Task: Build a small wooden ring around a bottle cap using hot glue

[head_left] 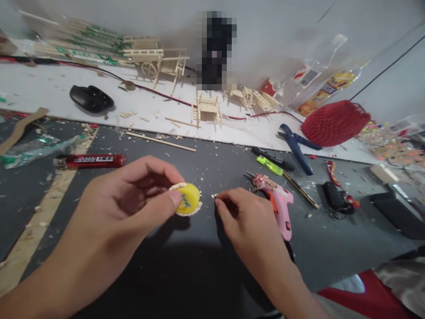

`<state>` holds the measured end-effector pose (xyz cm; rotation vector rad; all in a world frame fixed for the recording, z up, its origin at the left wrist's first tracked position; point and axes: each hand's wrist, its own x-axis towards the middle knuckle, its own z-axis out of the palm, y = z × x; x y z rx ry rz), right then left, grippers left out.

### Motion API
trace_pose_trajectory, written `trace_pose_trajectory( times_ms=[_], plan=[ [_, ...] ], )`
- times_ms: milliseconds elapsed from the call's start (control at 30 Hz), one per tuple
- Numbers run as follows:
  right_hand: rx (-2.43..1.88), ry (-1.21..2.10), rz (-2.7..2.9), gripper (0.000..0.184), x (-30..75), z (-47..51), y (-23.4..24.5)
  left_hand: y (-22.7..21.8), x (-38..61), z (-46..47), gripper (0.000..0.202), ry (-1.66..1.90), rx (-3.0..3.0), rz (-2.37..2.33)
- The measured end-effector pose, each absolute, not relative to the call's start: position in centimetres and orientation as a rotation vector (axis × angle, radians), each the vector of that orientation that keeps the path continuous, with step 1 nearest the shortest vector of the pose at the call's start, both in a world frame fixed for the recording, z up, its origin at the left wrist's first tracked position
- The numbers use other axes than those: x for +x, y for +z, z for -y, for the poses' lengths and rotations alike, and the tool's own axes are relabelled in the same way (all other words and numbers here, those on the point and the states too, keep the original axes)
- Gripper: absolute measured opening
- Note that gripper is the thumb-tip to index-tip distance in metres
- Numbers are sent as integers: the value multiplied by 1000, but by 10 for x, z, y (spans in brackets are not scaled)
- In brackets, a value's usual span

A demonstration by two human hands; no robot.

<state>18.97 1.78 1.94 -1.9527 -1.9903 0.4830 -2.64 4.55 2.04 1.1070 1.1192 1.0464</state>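
Between thumb and fingers, my left hand [133, 212] grips a yellow bottle cap [191, 197] tilted toward me. Short pale wooden pieces line part of the cap's rim, and a small green-blue print marks its face. My right hand [247, 217] is closed in a pinch low over the dark table, just right of the cap. Tiny pale bits [213, 196] lie at its fingertips; whether one is between them I cannot make out. A pink glue gun [282, 208] lies just beyond my right hand, which partly covers it.
Behind are small stick-built carts [159, 57] and a stick chair [208, 108] on a white board. A red cutter-like tool [94, 161] lies left. To the right are a highlighter [268, 165], blue pliers-like tool [295, 148], keys [337, 199] and red netting [335, 123].
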Motion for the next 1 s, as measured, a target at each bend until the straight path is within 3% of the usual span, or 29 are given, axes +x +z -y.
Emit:
trace_pose_trajectory(
  times_ms=[100,233,367,600,800,1000],
  plan=[
    [-1925,642,1827,18,193,-11,27,18,-26,-44,7,1024,1237,-1121],
    [-1844,1106,1320,6,197,11,41,14,-22,-38,9,988,1511,-1091],
    [-1666,1274,878,11,195,30,46,7,-16,-31,15,936,1652,-1053],
    [-1485,1291,682,15,189,34,37,0,-9,-23,20,932,1783,-1013],
    [-1397,977,1170,26,194,32,27,1,-7,-22,25,966,1852,-970],
    [-1330,976,1414,26,200,28,20,0,-8,-17,26,1027,1826,-945]
  ],
)
